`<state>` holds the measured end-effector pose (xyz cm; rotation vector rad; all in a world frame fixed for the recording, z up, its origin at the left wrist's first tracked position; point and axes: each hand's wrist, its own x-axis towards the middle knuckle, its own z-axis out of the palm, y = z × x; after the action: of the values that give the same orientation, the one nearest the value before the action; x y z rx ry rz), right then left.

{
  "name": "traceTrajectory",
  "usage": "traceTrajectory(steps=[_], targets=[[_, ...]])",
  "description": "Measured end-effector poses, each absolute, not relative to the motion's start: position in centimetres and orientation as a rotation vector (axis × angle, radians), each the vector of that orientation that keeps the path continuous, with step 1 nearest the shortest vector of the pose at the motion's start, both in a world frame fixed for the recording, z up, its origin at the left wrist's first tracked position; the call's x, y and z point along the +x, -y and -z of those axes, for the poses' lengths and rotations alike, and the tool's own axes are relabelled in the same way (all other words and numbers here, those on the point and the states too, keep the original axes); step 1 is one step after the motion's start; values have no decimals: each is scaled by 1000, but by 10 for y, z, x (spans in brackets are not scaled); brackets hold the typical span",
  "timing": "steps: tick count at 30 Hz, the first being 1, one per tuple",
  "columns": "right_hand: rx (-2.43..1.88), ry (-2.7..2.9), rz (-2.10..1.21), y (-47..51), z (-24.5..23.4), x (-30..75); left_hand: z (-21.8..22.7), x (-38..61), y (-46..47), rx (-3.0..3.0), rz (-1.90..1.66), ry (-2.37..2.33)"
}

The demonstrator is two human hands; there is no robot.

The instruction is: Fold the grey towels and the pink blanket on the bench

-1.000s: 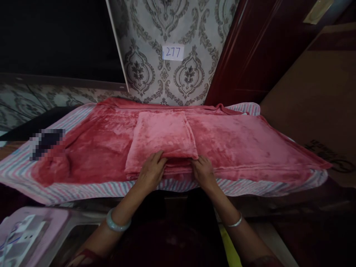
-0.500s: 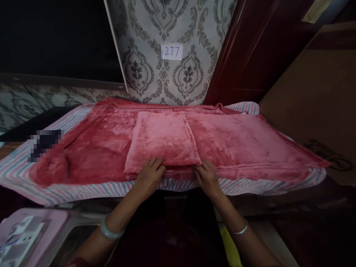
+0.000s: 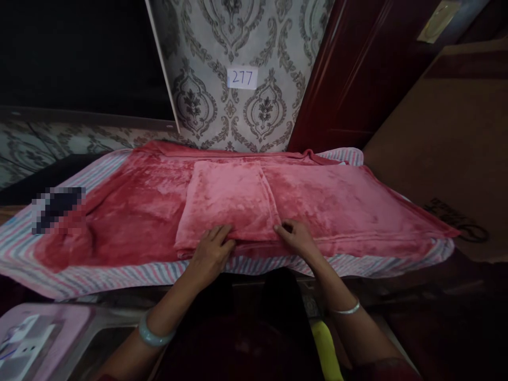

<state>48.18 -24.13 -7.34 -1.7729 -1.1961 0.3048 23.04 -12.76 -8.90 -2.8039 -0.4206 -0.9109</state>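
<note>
A folded pink fleece cloth (image 3: pixel 230 198) lies on top of a larger red-pink fleece blanket (image 3: pixel 341 203) spread over a table. My left hand (image 3: pixel 210 251) grips the near edge of the folded cloth, fingers curled over it. To its right, my right hand (image 3: pixel 296 238) pinches the cloth's near right corner. A pale green bangle is on my left wrist and a silver one on my right.
A pink, white and blue striped sheet (image 3: pixel 119 272) lies under the blanket. Behind stand a damask-patterned wall with a paper label "277" (image 3: pixel 242 78), a dark red door (image 3: pixel 357 79) and brown boards (image 3: pixel 448 132) at right. A translucent pinkish container (image 3: pixel 35 338) is at lower left.
Both hands slid back toward me along the cloth's near edge, then my right hand shifted right and up to the corner. The view drifted slightly right.
</note>
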Motion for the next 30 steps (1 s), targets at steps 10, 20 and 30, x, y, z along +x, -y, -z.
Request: traceTrajectory(steps=[10, 20, 30], targets=[[-1875, 1093, -273, 231, 92, 491, 95, 227, 129, -2685, 1042, 371], [-1699, 996, -455, 240, 97, 498, 77, 197, 120, -2763, 1129, 446], [-1772, 1031, -194, 255, 107, 479, 77, 140, 104, -2929, 998, 949]])
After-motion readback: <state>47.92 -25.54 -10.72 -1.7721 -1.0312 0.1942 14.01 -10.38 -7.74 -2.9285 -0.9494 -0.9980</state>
